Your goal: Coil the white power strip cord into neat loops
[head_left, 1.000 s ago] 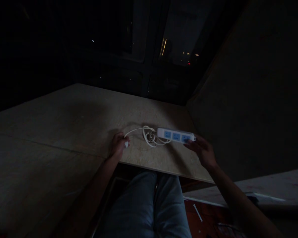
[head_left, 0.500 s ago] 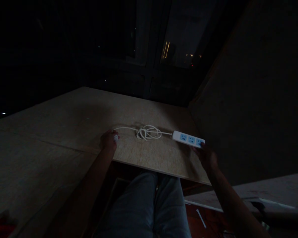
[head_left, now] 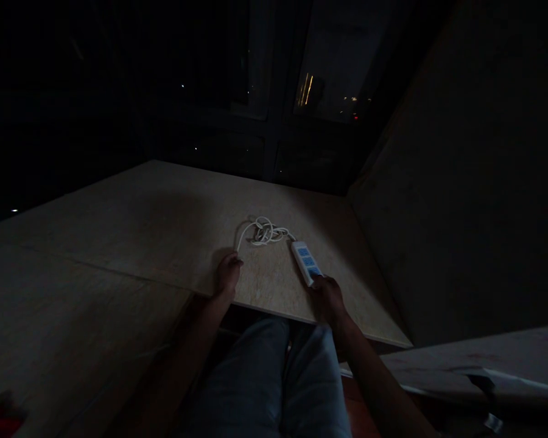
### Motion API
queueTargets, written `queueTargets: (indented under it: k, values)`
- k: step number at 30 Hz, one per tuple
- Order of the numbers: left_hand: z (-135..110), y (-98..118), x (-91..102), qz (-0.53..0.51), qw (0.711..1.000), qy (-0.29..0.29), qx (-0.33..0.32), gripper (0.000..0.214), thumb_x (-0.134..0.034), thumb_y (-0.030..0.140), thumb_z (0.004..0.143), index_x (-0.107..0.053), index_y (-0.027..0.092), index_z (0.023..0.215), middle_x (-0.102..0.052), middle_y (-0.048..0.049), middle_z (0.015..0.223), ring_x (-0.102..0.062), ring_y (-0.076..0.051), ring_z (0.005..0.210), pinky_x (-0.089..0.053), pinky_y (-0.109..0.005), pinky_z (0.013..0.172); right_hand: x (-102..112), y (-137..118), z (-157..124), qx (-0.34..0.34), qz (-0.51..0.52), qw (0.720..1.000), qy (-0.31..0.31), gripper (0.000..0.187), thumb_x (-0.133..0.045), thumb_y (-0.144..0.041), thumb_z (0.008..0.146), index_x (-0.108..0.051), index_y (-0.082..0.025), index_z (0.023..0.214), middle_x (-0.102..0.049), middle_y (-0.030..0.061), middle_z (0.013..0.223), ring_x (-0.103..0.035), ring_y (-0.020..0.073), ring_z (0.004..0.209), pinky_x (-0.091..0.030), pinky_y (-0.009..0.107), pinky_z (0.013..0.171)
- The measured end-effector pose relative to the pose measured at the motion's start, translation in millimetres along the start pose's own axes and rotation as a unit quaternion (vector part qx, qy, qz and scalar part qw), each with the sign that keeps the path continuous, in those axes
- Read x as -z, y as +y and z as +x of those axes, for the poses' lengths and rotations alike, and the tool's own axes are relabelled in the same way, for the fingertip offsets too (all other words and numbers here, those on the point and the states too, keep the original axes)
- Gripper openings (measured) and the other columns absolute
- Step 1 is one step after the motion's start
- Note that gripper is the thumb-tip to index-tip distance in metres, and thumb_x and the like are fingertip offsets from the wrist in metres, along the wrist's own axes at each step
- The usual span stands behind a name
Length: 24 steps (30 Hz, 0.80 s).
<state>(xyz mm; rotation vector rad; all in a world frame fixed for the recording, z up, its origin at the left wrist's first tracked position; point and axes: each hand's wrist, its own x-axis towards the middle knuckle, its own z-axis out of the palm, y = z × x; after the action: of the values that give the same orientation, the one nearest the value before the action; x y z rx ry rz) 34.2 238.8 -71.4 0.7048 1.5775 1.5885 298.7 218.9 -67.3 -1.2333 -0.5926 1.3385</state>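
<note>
My right hand [head_left: 329, 298] is closed on the near end of a white power strip [head_left: 305, 260] with blue socket faces, which slants away from me. From its far end runs a white cord [head_left: 267, 232], tangled in a loose bundle of loops on the stone-like surface. The cord's other end curves down to my left hand [head_left: 229, 272], which is closed around it near the front edge. The plug is hidden in the left fingers.
The pale slab [head_left: 164, 213] has a seam running across its left part. Dark windows stand behind it, and a wall [head_left: 438, 213] rises on the right. My legs [head_left: 274, 377] are below the front edge. Something red [head_left: 2, 420] lies at the lower left.
Both hands have come closer together. The power strip has moved left and turned from nearly sideways to pointing away from me. The cord between the hands has slackened.
</note>
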Motion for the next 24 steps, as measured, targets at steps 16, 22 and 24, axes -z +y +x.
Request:
queueTargets:
  k: [16, 22, 24]
  values:
    - [-2, -4, -13.3, 0.26, 0.941, -0.135, -0.169, 0.034, -0.074, 0.043, 0.07, -0.071, 0.018, 0.093, -0.071, -0.0101, 0.096, -0.065, -0.023, 0.091, -0.047, -0.033, 0.085, -116, 15, -1, 0.023, -0.51, 0.829, -0.227, 0.029, -0.063, -0.032, 0.086, -0.042, -0.018, 0.1, -0.068, 0.0038, 0.076, -0.063, 0.0155, 0.057, -0.045, 0.026, 0.054]
    - [-5, 17, 5.3, 0.468, 0.855, -0.078, -0.212, 0.028, -0.064, 0.04, 0.082, -0.073, 0.016, 0.095, -0.069, -0.0121, 0.101, -0.063, -0.025, 0.098, -0.045, -0.032, 0.088, -150, 20, -13, 0.026, -0.569, 0.788, -0.232, 0.034, -0.06, -0.023, 0.088, -0.047, -0.009, 0.116, -0.07, 0.0179, 0.101, -0.071, 0.0255, 0.089, -0.051, 0.03, 0.07]
    - [-5, 24, 20.8, 0.535, 0.817, -0.057, -0.207, 0.032, -0.06, 0.042, 0.086, -0.072, 0.015, 0.099, -0.069, -0.0124, 0.105, -0.063, -0.026, 0.1, -0.045, -0.033, 0.087, -164, 27, -22, 0.048, -0.595, 0.767, -0.234, 0.033, -0.054, -0.031, 0.094, -0.051, -0.009, 0.119, -0.068, 0.0201, 0.111, -0.068, 0.0288, 0.102, -0.052, 0.034, 0.078]
